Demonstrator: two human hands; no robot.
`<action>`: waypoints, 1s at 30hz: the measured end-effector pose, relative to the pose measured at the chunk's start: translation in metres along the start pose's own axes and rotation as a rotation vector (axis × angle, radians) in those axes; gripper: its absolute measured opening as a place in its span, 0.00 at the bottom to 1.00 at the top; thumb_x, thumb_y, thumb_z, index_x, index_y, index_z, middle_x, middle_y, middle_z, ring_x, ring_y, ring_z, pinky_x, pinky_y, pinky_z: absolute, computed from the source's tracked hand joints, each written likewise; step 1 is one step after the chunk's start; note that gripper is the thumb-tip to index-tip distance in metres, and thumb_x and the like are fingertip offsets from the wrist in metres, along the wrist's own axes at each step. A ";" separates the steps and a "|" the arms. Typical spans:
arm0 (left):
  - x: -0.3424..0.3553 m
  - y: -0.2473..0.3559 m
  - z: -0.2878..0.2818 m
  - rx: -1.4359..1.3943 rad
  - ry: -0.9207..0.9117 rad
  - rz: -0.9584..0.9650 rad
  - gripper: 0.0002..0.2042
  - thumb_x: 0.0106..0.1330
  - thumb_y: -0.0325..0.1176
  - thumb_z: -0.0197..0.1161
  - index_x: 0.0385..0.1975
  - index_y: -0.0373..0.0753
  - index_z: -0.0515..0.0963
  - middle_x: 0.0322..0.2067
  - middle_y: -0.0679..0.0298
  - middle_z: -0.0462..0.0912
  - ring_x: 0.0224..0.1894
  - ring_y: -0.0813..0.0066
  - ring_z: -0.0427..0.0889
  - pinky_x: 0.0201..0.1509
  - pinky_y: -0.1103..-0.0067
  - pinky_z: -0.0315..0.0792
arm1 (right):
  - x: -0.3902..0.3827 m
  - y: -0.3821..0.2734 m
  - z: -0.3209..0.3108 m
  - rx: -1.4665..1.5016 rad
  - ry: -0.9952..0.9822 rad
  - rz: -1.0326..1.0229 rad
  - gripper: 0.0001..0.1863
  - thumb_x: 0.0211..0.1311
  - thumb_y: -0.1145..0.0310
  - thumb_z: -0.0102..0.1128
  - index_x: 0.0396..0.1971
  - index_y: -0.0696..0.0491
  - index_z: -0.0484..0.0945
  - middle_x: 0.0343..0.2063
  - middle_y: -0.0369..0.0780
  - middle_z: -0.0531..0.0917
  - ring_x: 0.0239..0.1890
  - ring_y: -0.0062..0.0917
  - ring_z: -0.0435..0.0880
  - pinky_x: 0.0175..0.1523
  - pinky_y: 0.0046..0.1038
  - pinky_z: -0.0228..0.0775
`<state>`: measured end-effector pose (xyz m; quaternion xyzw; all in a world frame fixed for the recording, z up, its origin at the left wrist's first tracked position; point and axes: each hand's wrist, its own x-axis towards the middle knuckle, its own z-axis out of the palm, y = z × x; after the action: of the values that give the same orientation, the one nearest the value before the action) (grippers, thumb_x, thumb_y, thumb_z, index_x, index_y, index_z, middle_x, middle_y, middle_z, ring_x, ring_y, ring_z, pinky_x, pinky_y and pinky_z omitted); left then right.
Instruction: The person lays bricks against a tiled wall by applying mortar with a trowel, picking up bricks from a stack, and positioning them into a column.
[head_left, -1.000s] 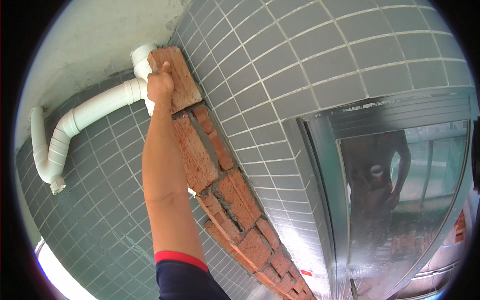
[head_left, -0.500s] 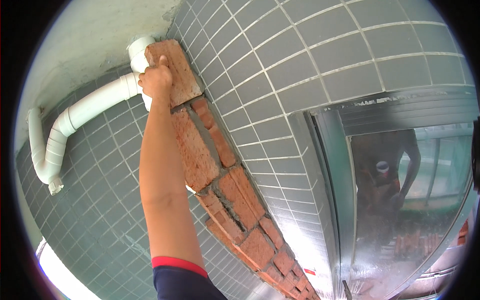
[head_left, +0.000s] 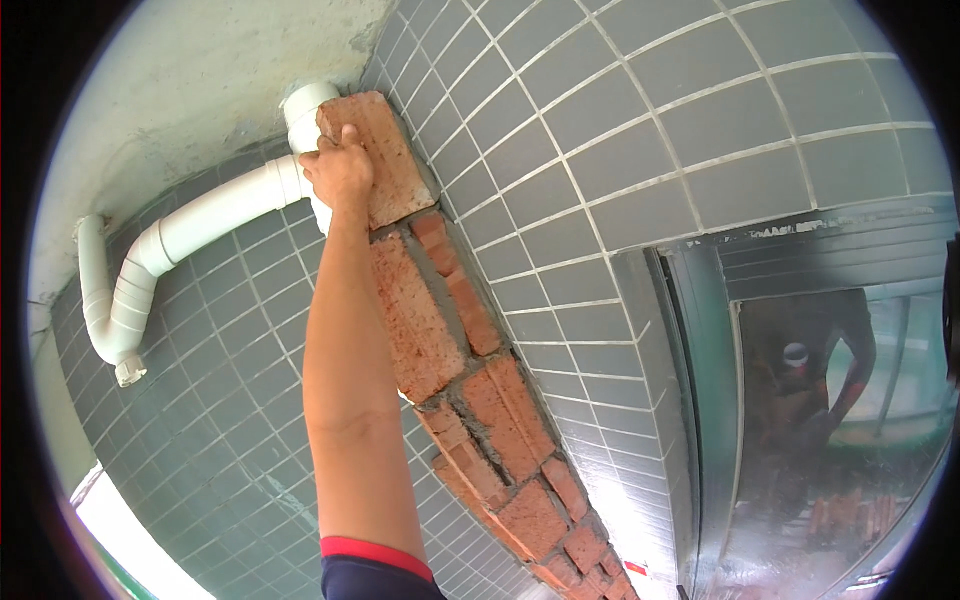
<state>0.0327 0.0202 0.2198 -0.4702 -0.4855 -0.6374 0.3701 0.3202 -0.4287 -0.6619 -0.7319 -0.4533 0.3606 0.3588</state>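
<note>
My left fingers, partly closed, hold the left edge of the top brick, thumb against its face, seemingly to steady it atop the brickwork below them. White pipe sits leftward; the tiled wall, rightward.

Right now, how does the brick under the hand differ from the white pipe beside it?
The brick is reddish-orange; the pipe is white. The brick is a flat-faced block, while the pipe is rounded and bends. The brick's face looks rough and pitted, the pipe's surface smooth. Both reach close to the pale ceiling.
</note>
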 end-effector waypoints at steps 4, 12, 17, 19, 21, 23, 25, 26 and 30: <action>0.002 -0.003 0.002 0.000 -0.012 0.010 0.29 0.68 0.54 0.46 0.57 0.36 0.68 0.54 0.45 0.62 0.58 0.48 0.64 0.61 0.62 0.64 | 0.008 0.005 0.009 0.003 0.064 -0.086 0.12 0.62 0.60 0.56 0.36 0.52 0.81 0.20 0.46 0.80 0.21 0.35 0.79 0.26 0.36 0.67; 0.000 0.001 -0.001 -0.030 -0.066 0.008 0.31 0.68 0.54 0.46 0.58 0.31 0.63 0.56 0.43 0.60 0.60 0.45 0.61 0.62 0.61 0.62 | 0.022 -0.013 0.001 -0.086 0.055 -0.342 0.12 0.61 0.63 0.57 0.35 0.55 0.81 0.22 0.50 0.81 0.25 0.40 0.81 0.30 0.38 0.70; 0.024 -0.024 -0.007 -0.094 -0.218 0.062 0.33 0.66 0.53 0.49 0.60 0.29 0.60 0.57 0.42 0.58 0.61 0.42 0.58 0.65 0.62 0.59 | 0.017 -0.043 0.005 0.364 0.014 -0.171 0.12 0.60 0.62 0.59 0.35 0.56 0.81 0.24 0.52 0.81 0.27 0.42 0.82 0.52 0.38 0.70; 0.041 -0.036 -0.016 -0.097 -0.463 0.155 0.36 0.62 0.49 0.56 0.63 0.30 0.56 0.58 0.42 0.56 0.62 0.42 0.57 0.67 0.63 0.57 | 0.015 -0.072 0.003 0.528 0.059 -0.181 0.12 0.60 0.64 0.62 0.35 0.60 0.81 0.23 0.44 0.81 0.24 0.28 0.77 0.36 0.31 0.69; 0.033 -0.033 -0.030 -0.227 -0.533 0.165 0.39 0.60 0.47 0.59 0.65 0.31 0.53 0.59 0.42 0.57 0.62 0.44 0.57 0.67 0.64 0.56 | 0.005 -0.120 -0.021 0.601 0.108 -0.179 0.12 0.60 0.65 0.63 0.35 0.61 0.81 0.22 0.41 0.81 0.23 0.21 0.75 0.28 0.27 0.68; 0.031 -0.037 -0.044 -0.349 -0.592 0.175 0.42 0.58 0.45 0.62 0.68 0.32 0.49 0.59 0.43 0.57 0.63 0.45 0.57 0.68 0.64 0.56 | -0.004 -0.177 -0.056 0.450 -0.020 -0.225 0.14 0.61 0.65 0.63 0.39 0.61 0.81 0.22 0.34 0.79 0.24 0.15 0.72 0.26 0.22 0.65; 0.034 -0.044 -0.051 -0.321 -0.687 0.215 0.45 0.56 0.45 0.65 0.69 0.35 0.48 0.60 0.43 0.58 0.63 0.50 0.61 0.67 0.66 0.58 | 0.000 -0.210 -0.075 0.371 -0.058 -0.314 0.16 0.65 0.62 0.59 0.44 0.59 0.80 0.21 0.30 0.76 0.21 0.13 0.69 0.23 0.20 0.61; 0.033 -0.045 -0.053 -0.341 -0.686 0.213 0.45 0.56 0.45 0.65 0.69 0.35 0.48 0.60 0.43 0.58 0.63 0.50 0.61 0.67 0.66 0.58 | 0.000 -0.231 -0.083 0.473 -0.039 -0.377 0.14 0.66 0.61 0.57 0.37 0.58 0.81 0.19 0.29 0.73 0.20 0.13 0.65 0.23 0.20 0.59; 0.021 -0.045 -0.052 -0.268 -0.530 0.359 0.38 0.57 0.44 0.66 0.66 0.36 0.59 0.57 0.44 0.64 0.53 0.52 0.74 0.60 0.69 0.67 | -0.011 -0.336 -0.146 0.273 -0.019 -0.378 0.11 0.63 0.68 0.56 0.40 0.60 0.78 0.21 0.43 0.78 0.25 0.29 0.78 0.32 0.28 0.69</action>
<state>-0.0273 -0.0192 0.2231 -0.7417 -0.3861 -0.4760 0.2725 0.3054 -0.3565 -0.3031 -0.5753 -0.5328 0.3516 0.5114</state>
